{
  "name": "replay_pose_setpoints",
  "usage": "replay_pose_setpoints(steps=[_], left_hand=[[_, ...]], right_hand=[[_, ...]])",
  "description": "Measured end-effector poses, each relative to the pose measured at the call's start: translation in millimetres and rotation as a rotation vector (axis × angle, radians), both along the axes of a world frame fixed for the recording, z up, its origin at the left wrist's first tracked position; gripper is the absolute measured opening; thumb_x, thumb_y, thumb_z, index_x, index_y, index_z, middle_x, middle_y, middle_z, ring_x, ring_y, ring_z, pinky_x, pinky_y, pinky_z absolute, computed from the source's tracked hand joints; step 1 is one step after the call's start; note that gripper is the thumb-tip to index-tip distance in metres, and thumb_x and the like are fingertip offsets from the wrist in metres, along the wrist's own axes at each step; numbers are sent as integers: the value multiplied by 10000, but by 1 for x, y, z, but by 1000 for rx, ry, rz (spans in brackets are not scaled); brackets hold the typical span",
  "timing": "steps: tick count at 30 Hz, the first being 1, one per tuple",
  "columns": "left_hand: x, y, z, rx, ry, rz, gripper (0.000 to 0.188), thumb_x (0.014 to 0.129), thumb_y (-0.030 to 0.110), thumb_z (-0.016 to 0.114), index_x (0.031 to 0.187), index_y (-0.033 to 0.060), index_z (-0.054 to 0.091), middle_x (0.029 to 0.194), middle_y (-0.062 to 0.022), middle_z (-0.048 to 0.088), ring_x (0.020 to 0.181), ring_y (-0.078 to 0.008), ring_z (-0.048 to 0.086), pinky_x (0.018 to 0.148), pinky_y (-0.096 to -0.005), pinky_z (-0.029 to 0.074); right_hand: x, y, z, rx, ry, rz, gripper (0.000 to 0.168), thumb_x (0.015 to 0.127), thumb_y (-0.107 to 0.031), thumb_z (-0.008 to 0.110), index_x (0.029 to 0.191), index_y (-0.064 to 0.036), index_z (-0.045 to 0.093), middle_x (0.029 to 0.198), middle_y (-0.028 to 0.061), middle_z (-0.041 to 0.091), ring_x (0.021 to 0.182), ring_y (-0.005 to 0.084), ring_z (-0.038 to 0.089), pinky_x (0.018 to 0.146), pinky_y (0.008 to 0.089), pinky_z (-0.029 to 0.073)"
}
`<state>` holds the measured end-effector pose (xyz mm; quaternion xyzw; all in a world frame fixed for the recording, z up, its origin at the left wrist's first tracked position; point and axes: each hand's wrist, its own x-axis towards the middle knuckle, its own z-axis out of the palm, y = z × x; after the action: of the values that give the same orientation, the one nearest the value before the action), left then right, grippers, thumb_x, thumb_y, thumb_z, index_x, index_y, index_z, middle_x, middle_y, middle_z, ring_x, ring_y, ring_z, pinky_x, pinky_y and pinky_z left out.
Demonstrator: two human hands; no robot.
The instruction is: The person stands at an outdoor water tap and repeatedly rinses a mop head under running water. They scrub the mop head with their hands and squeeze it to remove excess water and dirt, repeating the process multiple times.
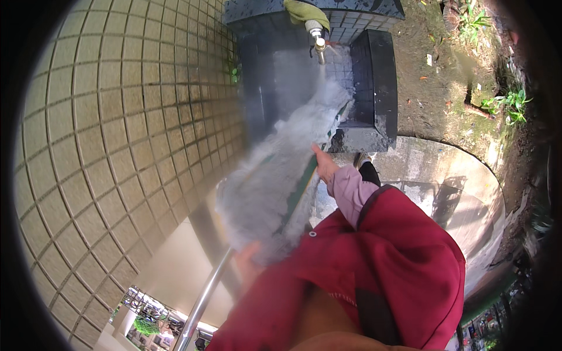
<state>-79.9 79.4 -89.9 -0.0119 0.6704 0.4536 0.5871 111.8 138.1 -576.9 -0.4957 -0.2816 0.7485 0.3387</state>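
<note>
A long, wet dust-mop head (263, 193) with grey-white fringe and a green fabric backing slants from in front of me to the basin. My right hand (326, 163) grips its green edge midway along, thumb on top. At the near end my left hand (246, 259), blurred and partly behind my sleeve, holds the fringe. Water runs from a metal tap (319, 44) onto the far end of the mop head, which lies inside the dark tiled basin (384, 83).
A green cloth (307, 14) drapes over the tap's base. Beige tiled wall (127, 109) rises close on the left. A metal pole (204, 300) stands near my left hand. To the right are a concrete slab (456, 193) and soil with small plants (509, 105). A shoe (365, 159) shows below the basin.
</note>
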Motion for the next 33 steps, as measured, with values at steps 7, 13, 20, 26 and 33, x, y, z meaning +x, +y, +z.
replay_pose_setpoints(steps=[7, 13, 20, 26, 33], left_hand=[[-15, -15, -7, 116, 247, -78, 658, 757, 184, 590, 1312, 4, 288, 1263, -160, 434, 1148, -291, 427, 978, -372, 320], [-32, 67, 31, 692, 933, -844, 842, 671, 228, 738, 1339, 18, 269, 1345, -235, 305, 1251, -333, 304, 1016, -407, 249], [-5, 97, 20, 615, 987, -951, 613, 709, 92, 677, 1233, -32, 383, 1107, -180, 509, 1048, -270, 492, 899, -345, 375], [21, 117, 3, 202, 561, -2, 391, 809, 152, 557, 1154, 16, 433, 1067, -77, 521, 939, -171, 523, 855, -299, 396], [62, 136, 25, 219, 601, -102, 431, 798, 161, 536, 1184, 11, 415, 1076, -77, 518, 964, -170, 514, 866, -300, 391]], right_hand=[[8, 59, 116, -208, -284, 225, 353, 788, -123, 565, 1127, -69, 481, 996, 172, 548, 895, 267, 538, 787, 345, 424], [28, 81, 111, -440, -150, 8, 381, 773, -288, 610, 900, 68, 561, 785, 112, 593, 657, 229, 588, 599, 362, 488], [14, 202, 221, -331, -426, 170, 408, 768, -297, 590, 985, 46, 550, 910, 131, 585, 782, 228, 573, 689, 338, 456], [-9, 211, 292, -31, -42, -29, 557, 800, -368, 583, 1213, -18, 451, 1206, 118, 471, 1089, 202, 442, 883, 320, 374], [21, 160, 249, -818, 127, -142, 714, 732, -520, 601, 1266, -96, 387, 1295, 124, 380, 1149, 307, 396, 954, 483, 309]])
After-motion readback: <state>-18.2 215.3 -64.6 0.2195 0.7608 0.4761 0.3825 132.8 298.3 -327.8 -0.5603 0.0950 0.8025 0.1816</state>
